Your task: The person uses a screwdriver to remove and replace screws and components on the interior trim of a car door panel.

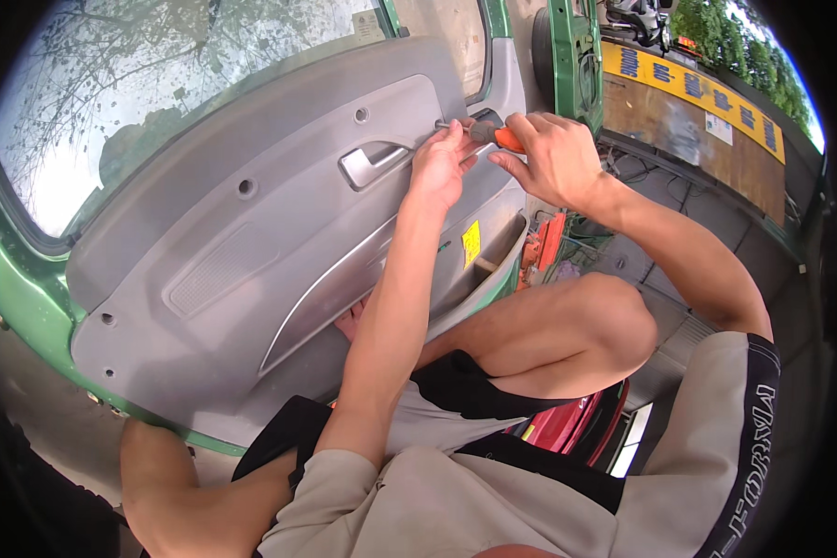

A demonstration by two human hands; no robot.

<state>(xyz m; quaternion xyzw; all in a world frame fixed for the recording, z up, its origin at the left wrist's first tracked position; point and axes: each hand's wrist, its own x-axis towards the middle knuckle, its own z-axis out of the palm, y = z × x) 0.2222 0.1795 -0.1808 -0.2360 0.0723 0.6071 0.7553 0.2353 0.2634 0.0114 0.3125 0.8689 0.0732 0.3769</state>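
Note:
A grey door trim panel (251,270) is mounted on a green car door. My right hand (558,158) grips the orange and grey handle of a screwdriver (508,139) near the panel's upper right end. The thumb and fingers of my left hand (442,163) close around the front of the screwdriver. The shaft reaches leftward, with its tip at a small recess in the panel. Whether a screw sits there is too small to tell. Just left of my left hand is the silver inner door handle (372,167).
Round holes (247,188) dot the panel. A yellow label (471,244) is stuck beside the door pocket. Orange-red parts and cables (549,240) lie right of the door. A wooden board with a yellow strip (697,84) stands farther right. My bent knee (614,321) is below my right arm.

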